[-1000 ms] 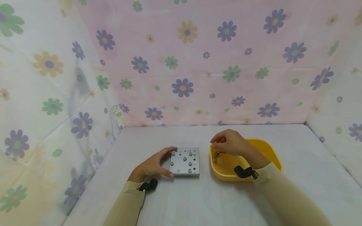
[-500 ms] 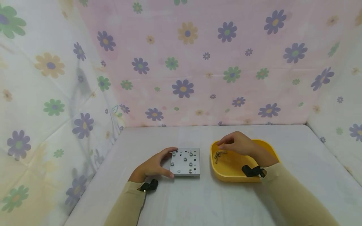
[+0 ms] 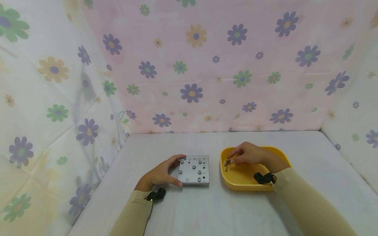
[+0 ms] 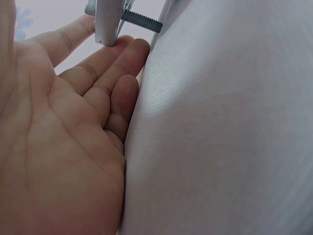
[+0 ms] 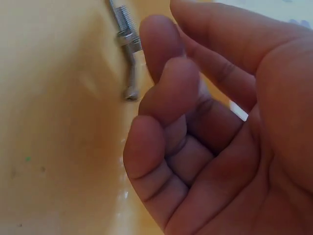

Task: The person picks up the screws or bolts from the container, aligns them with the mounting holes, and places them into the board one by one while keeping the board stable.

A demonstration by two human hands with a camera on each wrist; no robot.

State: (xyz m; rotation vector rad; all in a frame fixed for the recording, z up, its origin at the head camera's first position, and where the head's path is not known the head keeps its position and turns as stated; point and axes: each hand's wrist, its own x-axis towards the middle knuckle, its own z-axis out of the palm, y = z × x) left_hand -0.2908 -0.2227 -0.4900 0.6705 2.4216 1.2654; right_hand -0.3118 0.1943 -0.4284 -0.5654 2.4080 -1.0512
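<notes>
Right of the metal plate [image 3: 189, 174], the half-curled, apparently empty right hand [image 3: 248, 154] could snag several clustered bolts [image 5: 126, 39]; at the plate's left, the left hand [image 3: 160, 172], gripping wide-spread, could slip.

Back cloth [image 3: 165, 49] pink, flowery. Left cloth [image 3: 35, 98] white, flowery, creased; right cloth [image 3: 361, 124] white, flowery. Table [image 3: 212, 213] whitish, far right corner rounded.

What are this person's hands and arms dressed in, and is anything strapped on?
The left hand and right hand are bare, without gloves. Plain beige long fabric sleeves cover both forearms, showing no printed pattern. A small, black, rounded device sits at each wrist, beside the cuff; how it fastens is unclear.
</notes>
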